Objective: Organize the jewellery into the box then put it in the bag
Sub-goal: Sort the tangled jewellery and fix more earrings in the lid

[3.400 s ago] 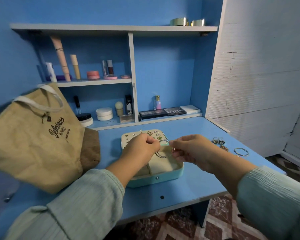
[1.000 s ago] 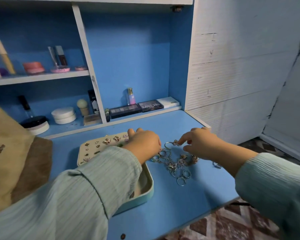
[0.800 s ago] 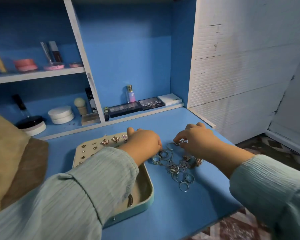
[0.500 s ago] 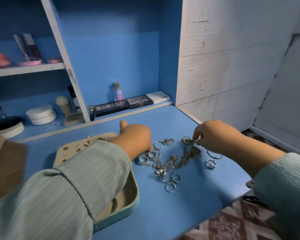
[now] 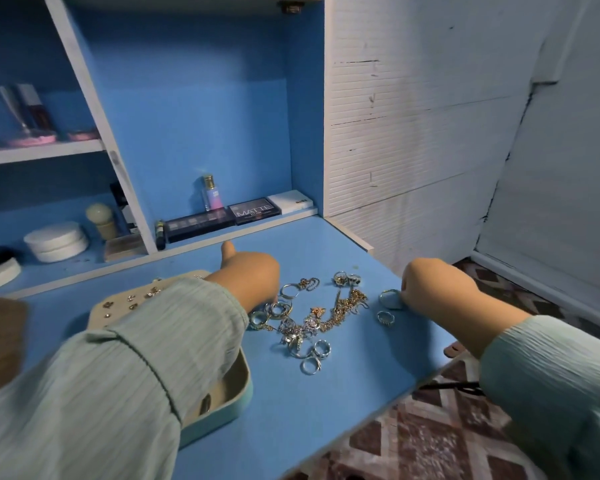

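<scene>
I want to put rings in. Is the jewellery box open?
Open: the jewellery box shows its beige inside, and its lid lies back.

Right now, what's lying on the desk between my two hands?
In the head view, a tangled pile of rings and chains lies on the blue desk between the left hand and the right hand.

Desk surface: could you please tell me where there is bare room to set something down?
Bare desk lies between the jewellery pile and the front edge, and behind it toward the palettes. Crowded between the left hand and right hand.

Blue desk, teal-rimmed box
</scene>
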